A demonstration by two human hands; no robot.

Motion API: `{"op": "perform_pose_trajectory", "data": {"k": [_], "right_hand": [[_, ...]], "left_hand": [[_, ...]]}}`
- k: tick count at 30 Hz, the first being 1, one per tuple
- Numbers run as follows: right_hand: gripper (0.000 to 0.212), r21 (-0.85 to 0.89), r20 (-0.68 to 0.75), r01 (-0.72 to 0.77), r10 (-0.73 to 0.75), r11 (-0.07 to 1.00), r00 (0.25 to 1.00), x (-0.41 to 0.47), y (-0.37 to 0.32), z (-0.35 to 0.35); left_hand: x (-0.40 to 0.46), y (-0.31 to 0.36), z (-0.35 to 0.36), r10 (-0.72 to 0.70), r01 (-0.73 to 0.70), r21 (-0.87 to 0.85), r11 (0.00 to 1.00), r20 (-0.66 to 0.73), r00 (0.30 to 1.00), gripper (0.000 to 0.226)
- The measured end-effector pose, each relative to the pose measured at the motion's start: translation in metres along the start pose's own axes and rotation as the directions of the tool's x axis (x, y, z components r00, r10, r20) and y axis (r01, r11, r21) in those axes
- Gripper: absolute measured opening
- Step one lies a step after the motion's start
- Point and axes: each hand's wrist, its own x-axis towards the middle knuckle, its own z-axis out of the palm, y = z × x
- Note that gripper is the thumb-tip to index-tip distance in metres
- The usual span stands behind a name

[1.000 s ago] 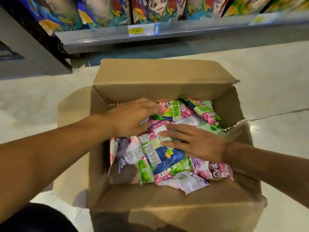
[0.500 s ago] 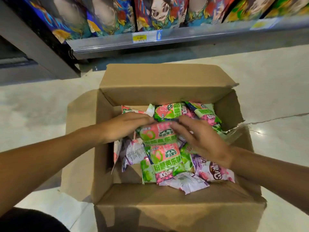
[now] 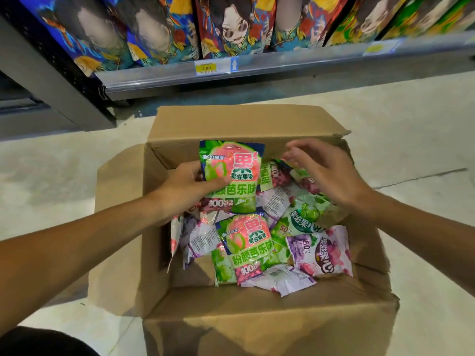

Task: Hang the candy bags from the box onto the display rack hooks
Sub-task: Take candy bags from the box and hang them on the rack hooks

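While the cardboard box (image 3: 270, 327) stands on the pale floor (image 3: 411, 129) with all four flaps folded outward, its mouth is wide open from above, and free floor lies to the right and behind it. Just beyond the far flap runs the edge of a low metal shelf (image 3: 282, 70) with a yellow price tag (image 3: 206, 68); the printed packs on it are cut off by the top of the view.

Inside the box lies a loose heap of candy bags (image 3: 318, 250) — they overlap, so the lower ones are mostly hidden and their number cannot be told. No rack hooks are in view.

The left hand (image 3: 185, 191) holds one green-and-pink candy bag (image 3: 231, 173) upright above the heap; the thumb lies across its front, and the fingers behind it are hidden. The right hand (image 3: 326, 170) hovers over the far right part of the heap with fingers spread and lightly bent — whether the tips touch a bag is unclear. Both forearms come in from the lower corners.
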Motion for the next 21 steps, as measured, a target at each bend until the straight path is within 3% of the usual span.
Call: {"op": "perform_pose_trajectory", "data": {"k": [2, 7, 12, 16, 21], "right_hand": [[0.024, -0.159, -0.037, -0.052, 0.047, 0.986, 0.998, 0.006, 0.007, -0.014], [0.037, -0.485, 0.088, -0.265, 0.348, 0.833, 0.933, 0.022, 0.032, -0.026], [0.066, -0.520, 0.205, -0.309, 0.468, 0.796, 0.860, 0.040, 0.058, -0.013], [0.092, -0.541, 0.155, -0.381, 0.535, 0.750, 0.831, 0.047, 0.085, -0.009], [0.082, -0.533, 0.018, -0.398, 0.480, 0.746, 0.877, 0.034, 0.068, -0.006]], "left_hand": [[0.001, -0.003, -0.003, -0.003, 0.003, 0.011, 1.000, -0.013, 1.000, 0.028], [0.001, -0.006, -0.005, -0.016, 0.017, 0.024, 1.000, -0.029, 0.999, 0.026], [0.001, -0.011, -0.007, -0.026, 0.026, 0.052, 0.998, 0.002, 1.000, 0.025], [0.003, -0.016, -0.014, -0.019, 0.019, 0.086, 0.996, 0.004, 1.000, 0.025], [0.004, -0.016, -0.013, 0.004, -0.006, 0.111, 0.994, 0.016, 1.000, 0.024]]}}
